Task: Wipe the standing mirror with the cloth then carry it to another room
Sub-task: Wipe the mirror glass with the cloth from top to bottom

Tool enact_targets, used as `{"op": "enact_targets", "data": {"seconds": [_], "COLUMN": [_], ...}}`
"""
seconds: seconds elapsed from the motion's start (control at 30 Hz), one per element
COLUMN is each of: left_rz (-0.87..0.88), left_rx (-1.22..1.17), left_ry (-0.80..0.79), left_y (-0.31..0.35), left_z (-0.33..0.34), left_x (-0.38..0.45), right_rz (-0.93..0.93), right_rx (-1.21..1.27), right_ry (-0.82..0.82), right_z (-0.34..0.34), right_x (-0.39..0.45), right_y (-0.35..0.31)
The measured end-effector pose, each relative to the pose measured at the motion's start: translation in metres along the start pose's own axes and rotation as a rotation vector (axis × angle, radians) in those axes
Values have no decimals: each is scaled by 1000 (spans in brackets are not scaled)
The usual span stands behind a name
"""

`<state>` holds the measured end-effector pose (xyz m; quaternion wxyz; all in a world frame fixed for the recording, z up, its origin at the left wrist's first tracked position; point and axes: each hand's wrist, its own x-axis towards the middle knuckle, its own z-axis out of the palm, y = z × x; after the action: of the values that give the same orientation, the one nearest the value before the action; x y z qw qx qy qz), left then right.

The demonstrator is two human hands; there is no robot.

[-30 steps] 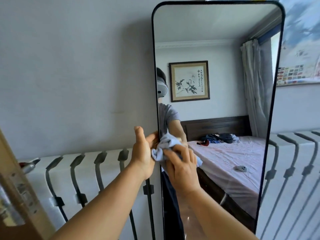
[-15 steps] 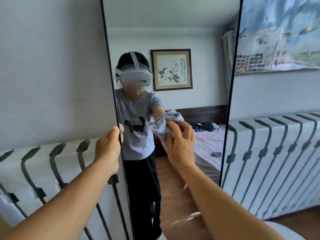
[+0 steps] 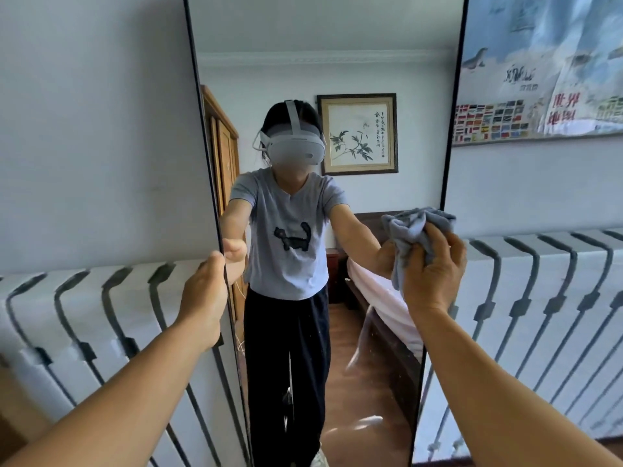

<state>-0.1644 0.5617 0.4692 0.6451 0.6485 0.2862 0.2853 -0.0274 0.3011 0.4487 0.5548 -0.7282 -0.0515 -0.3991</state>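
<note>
A tall standing mirror (image 3: 357,372) with a thin black frame leans upright against the wall and fills the middle of the head view. My left hand (image 3: 206,298) grips its left frame edge at mid height. My right hand (image 3: 435,274) holds a bunched blue-grey cloth (image 3: 413,227) pressed against the glass by the mirror's right edge. The glass reflects a person wearing a headset, a bed and a framed picture.
A white radiator cover (image 3: 101,318) with dark slanted slots runs along the wall behind the mirror on both sides. A world map poster (image 3: 546,69) hangs at the upper right. Wooden floor (image 3: 610,446) shows at the bottom right.
My right hand has swept the cloth from the mirror's left side across to its right edge. My view has shifted right, with the mirror now centred. My left hand stays on the left frame.
</note>
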Motion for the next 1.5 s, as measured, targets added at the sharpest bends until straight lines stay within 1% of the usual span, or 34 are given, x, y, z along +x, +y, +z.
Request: {"op": "enact_targets", "data": {"seconds": [0.1,0.23,0.33,0.4,0.53,0.57,0.67,0.73,0.87,0.93,1.0,1.1,1.17,1.3,1.4,1.5], "left_rz": [8,24,39,68,72,59,32,30,38,62,65,72,88,150,167,109], "left_rx": [-16,-23,-49,-66,-61,-68,-80,-106,-72,-63,-28,31,18,-35,-48,-67], "left_ry": [-27,-57,-127,-186,-233,-239,-292,-324,-336,-290,-224,-189,-141,-100,-84,-31], "left_y": [-2,-5,-6,-6,-12,-12,-16,-17,-24,-30,-36,-45,-50,-56,-66,-83], "left_z": [1,0,-7,-11,-19,-20,-26,-30,-32,-29,-24,-19,-18,-15,-12,-9], "left_x": [-3,-4,-5,-9,-9,-8,-3,-1,1,-2,-4,-9,-13,-20,-23,-24], "right_rz": [18,19,-10,-62,-150,-180,-373,-431,-483,-515,-435,-307,-272,-135,-37,20], "right_rx": [57,112,116,71,-13,-20,-37,-4,40,25,-37,-122,-162,-215,-209,-192], "right_ry": [62,62,-11,-82,-210,-248,-348,-418,-434,-415,-365,-249,-193,-20,51,103], "right_z": [4,14,29,41,69,76,94,102,99,88,75,52,37,12,8,19], "right_x": [-6,-28,-56,-80,-133,-143,-175,-190,-187,-176,-163,-140,-122,-93,-90,-96], "right_y": [-4,-13,-25,-34,-60,-66,-81,-88,-90,-83,-68,-35,-9,41,60,57]}}
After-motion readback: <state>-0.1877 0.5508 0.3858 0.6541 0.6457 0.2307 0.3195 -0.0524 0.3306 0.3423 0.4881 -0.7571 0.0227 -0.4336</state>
